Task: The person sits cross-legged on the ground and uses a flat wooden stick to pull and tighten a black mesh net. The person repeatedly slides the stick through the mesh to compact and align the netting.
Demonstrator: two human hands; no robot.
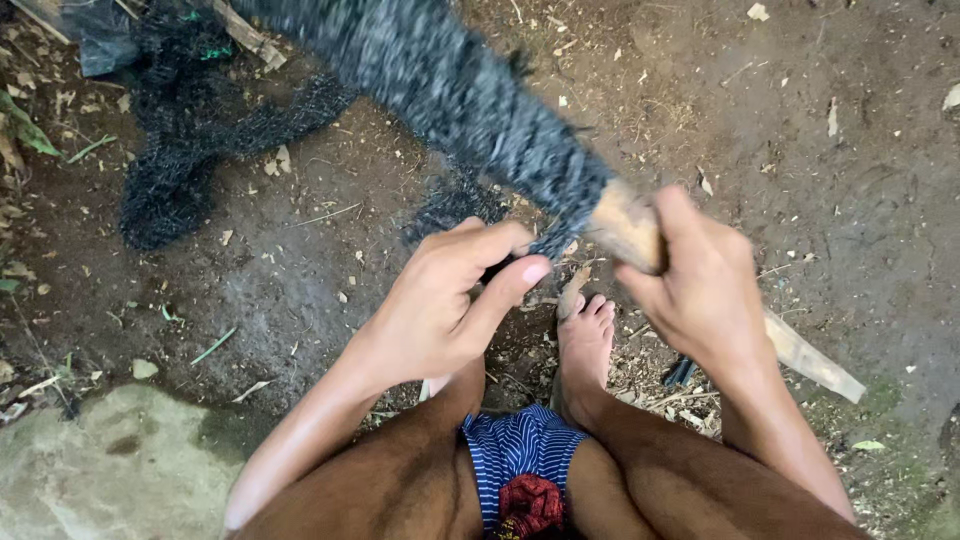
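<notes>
Your right hand wrapped tight around wooden stick, black netting wound on stick above that grip, your left hand just left, fingers pinching netting's lower edge, bare foot below stick.

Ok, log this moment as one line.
left hand: pinching dark netting | right hand: shut on wooden stick | netting wound round stick | bare foot on dirt ground

We see a pale wooden stick — matt and rough-cut — wrapped in dark, coarse netting of knotted cord. More of that matt black mesh lies on the ground — bare, crumbly earth. The shorts look like soft striped cloth.
</notes>
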